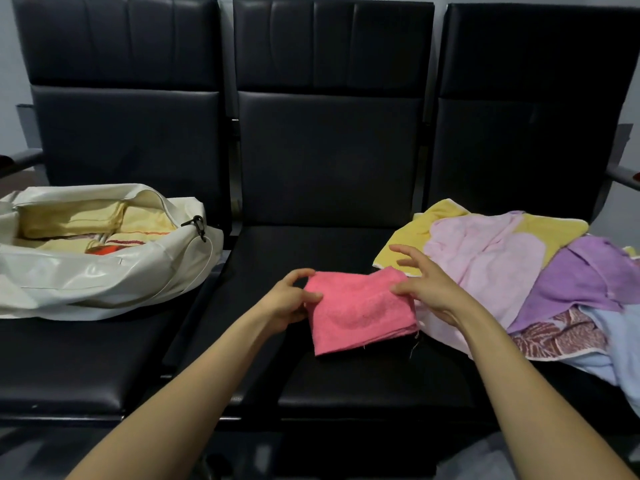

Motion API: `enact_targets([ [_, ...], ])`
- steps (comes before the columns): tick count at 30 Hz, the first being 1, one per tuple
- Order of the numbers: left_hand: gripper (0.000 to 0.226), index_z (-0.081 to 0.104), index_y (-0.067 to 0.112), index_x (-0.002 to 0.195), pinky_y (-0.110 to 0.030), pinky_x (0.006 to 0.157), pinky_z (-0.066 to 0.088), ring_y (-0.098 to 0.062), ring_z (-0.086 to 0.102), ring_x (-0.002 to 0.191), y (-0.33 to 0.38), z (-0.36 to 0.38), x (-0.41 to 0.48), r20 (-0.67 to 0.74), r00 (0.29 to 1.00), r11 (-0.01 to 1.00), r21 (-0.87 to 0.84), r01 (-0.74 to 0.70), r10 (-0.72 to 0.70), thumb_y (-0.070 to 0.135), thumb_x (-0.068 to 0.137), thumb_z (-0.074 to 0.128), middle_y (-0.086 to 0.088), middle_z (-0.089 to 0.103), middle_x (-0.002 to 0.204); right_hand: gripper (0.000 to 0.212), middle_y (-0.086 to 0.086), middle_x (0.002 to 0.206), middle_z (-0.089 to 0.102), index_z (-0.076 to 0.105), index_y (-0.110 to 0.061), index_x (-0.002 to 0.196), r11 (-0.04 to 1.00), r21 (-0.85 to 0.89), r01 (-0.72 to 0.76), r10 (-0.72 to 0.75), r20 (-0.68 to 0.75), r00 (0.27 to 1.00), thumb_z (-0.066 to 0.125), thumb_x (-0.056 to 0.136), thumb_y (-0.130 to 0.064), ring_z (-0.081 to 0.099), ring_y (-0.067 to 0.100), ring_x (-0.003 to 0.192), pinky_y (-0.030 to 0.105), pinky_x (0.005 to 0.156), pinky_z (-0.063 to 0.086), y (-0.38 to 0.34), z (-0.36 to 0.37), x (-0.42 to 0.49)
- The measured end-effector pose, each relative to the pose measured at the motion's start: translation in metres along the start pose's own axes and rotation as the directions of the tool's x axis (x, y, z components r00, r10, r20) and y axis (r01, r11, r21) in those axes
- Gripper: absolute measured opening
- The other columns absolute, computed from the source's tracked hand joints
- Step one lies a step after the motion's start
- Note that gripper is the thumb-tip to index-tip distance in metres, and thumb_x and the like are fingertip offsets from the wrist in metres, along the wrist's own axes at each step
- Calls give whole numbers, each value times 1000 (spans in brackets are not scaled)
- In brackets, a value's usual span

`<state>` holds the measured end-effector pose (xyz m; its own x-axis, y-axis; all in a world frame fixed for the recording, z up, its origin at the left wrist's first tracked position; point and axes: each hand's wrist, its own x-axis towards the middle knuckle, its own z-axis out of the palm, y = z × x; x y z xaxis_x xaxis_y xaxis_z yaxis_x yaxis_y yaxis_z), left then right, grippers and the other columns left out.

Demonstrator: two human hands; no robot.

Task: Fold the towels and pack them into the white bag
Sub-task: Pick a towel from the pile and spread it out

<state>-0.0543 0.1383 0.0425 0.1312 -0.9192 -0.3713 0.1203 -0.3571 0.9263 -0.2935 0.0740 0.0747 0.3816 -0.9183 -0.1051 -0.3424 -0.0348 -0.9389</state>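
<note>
The white bag lies unzipped on the seat well left of the left hand, with yellow cloth inside. Loose towels are heaped just beyond the right hand. Between the hands, on the middle seat, lies the pink towel. It is a folded, fuzzy, near-square pad with its longer side running hand to hand, slightly skewed. The left hand pinches its left edge. The right hand is spread, its thumb resting on the right corner.
</note>
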Motion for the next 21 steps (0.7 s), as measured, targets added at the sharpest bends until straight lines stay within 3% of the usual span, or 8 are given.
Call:
enact_targets([
  [2,38,64,26,113,-32,79,51,-20,55,92,7,0,-5,45,993,994,29,-109,108,-3,89,59,-5,55,109,57,-1,136,46,61,-38,115,996,4,84,-84,33,996,68,80,8,56,23,115,37,92,53,0,-7,-2],
  [5,50,61,31,117,-18,77,50,-15,55,95,12,-2,-14,82,966,920,293,-258,245,0,80,72,-7,53,114,54,-4,138,43,66,-28,113,982,-111,156,-146,90,985,78,72,5,52,20,121,32,94,52,-2,-11,-6],
  [7,70,52,34,131,-15,81,46,-13,51,102,9,-3,-18,71,945,760,576,-299,318,7,73,80,-3,45,120,60,-4,142,33,63,-26,121,941,-307,146,-133,62,989,82,70,0,46,17,122,30,101,45,-2,-8,-5],
  [9,76,43,31,139,-11,79,40,-12,44,102,5,1,-23,42,912,630,710,-314,408,10,74,78,1,36,116,66,-3,144,27,59,-24,129,874,-464,143,-152,19,988,82,70,-4,40,17,126,28,105,37,-4,-2,-5],
  [12,71,40,27,139,-26,96,40,-24,41,112,1,6,-27,1,878,569,761,-311,478,10,78,72,1,30,114,66,-3,145,26,55,-23,133,804,-568,175,-232,-29,972,79,73,-8,37,15,125,25,103,34,-8,6,-9],
  [14,65,39,26,138,-35,101,36,-30,35,117,-1,6,-27,12,860,481,825,-296,510,9,82,66,2,29,115,59,-3,141,31,56,-22,131,781,-592,198,-298,-75,952,74,77,-7,39,10,113,24,98,38,-9,9,-12],
  [19,47,58,26,118,-25,92,29,-19,33,105,5,-3,-31,26,737,356,864,-356,675,27,72,66,4,32,105,28,-6,112,47,69,-20,106,751,-611,250,-373,-80,924,71,78,-16,46,10,100,29,87,45,-9,10,-11],
  [21,46,62,22,102,-25,91,35,-15,38,105,11,-13,-32,18,786,460,802,-380,618,37,59,64,4,39,106,19,-6,106,53,65,-24,94,807,-520,280,-364,-63,929,73,77,-18,46,13,103,29,87,41,-8,8,-8],
])
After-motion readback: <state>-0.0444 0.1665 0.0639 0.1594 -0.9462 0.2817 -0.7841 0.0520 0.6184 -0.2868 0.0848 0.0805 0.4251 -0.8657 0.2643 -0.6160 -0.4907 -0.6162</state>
